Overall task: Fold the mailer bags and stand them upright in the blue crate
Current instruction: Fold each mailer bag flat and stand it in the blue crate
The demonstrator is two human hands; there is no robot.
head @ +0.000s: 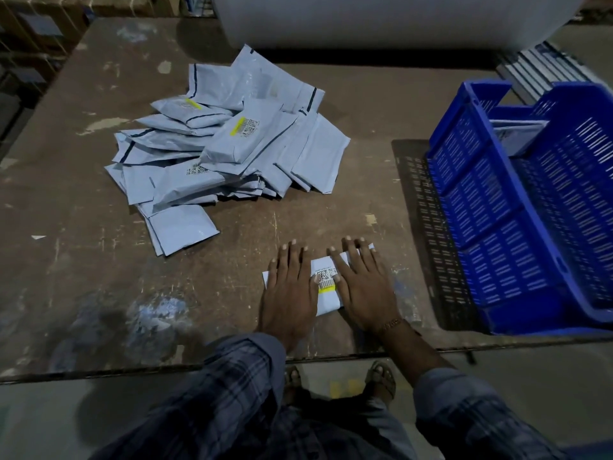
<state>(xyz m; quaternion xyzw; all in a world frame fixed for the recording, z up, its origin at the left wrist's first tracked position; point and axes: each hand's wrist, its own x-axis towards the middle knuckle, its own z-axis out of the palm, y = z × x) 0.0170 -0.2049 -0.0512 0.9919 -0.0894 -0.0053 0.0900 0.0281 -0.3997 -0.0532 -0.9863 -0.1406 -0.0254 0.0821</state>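
A folded white mailer bag (326,277) with a barcode label and a yellow strip lies on the brown table near its front edge. My left hand (289,287) presses flat on its left part, fingers straight. My right hand (363,287) presses flat on its right part, fingers spread. A heap of several pale grey mailer bags (225,151) lies farther back at the table's middle. The blue crate (491,200) stands tilted at the right, and one folded mailer bag (517,136) leans upright at its far end.
The worn brown table (99,260) ends at a front edge just below my wrists. A large white roll (381,18) lies across the back. A dark perforated mat (428,227) sits under the crate. Cardboard boxes (36,28) stand at the far left.
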